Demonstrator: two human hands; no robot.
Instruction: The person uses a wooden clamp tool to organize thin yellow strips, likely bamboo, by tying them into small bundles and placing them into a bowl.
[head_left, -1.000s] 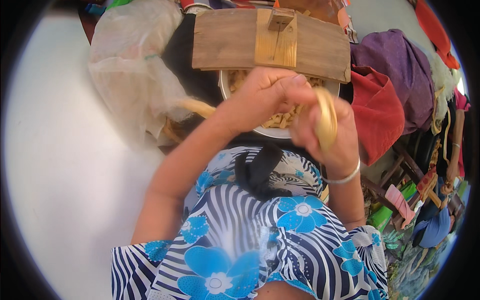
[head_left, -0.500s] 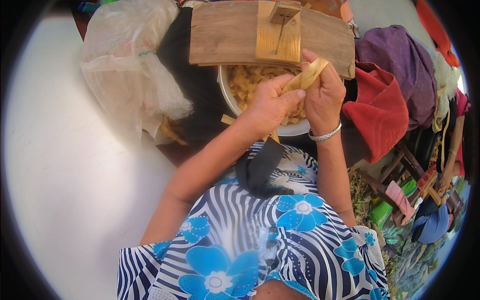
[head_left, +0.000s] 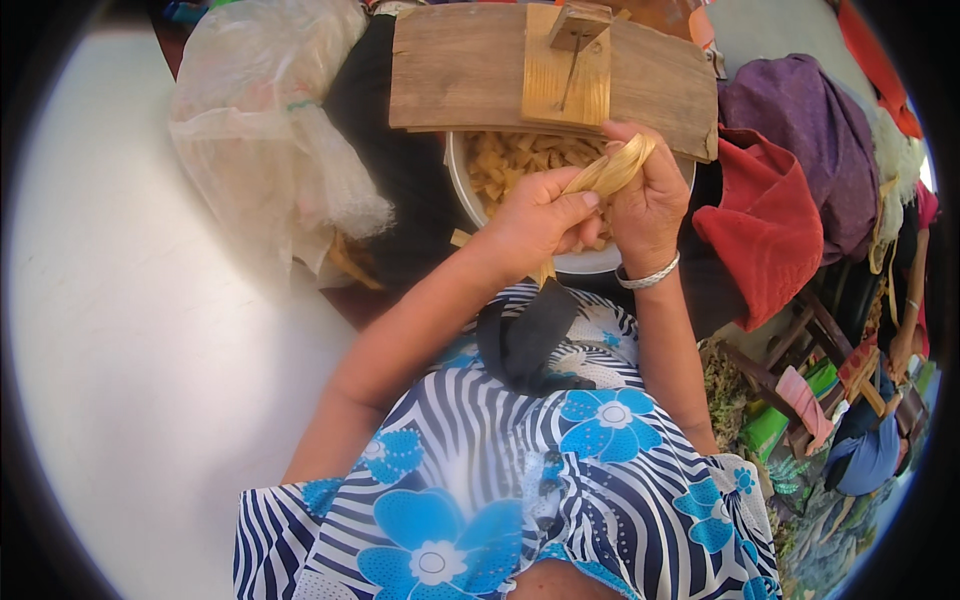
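"Holding a glossy, straw-coloured bundle of flat fibre strips (head_left: 622, 165), both hands. Where, exactly?"

"Over the right half of a round white bowl (head_left: 590, 264), near side of the board. Bundle slants: far end right, near end left."

"Left hand (head_left: 545, 220)?"

"Thumb laid along the bundle, fingers curled beneath; a firm pinch on the near end. A loose tail hangs below that hand."

"Right hand (head_left: 648, 215)?"

"Fingers bent round the folded far end. Thumb tip hidden from where I stand; cannot tell how hard it presses. Braided silver-coloured bracelet (head_left: 650, 272) on that wrist."

"Bowl contents?"

"Short, tan, flat cut pieces (head_left: 505, 160), heaped. The far side lies under a wide brown wooden board (head_left: 460, 70). Fixed to the board: a paler wooden panel (head_left: 543, 85) with a small block and a thin dark metal spike."

"Left of the bowl?"

"Black cloth (head_left: 360, 115), then a translucent whitish plastic sack (head_left: 265, 130), crumpled."

"Right?"

"Folded red cloth (head_left: 760, 225), a bunched purple cloth (head_left: 800, 140) just beyond it, touching."

"Near side?"

"The person's black-and-white striped garment with blue flowers (head_left: 440, 430). A loop of black fabric (head_left: 535, 340) lies against it, below the hands."
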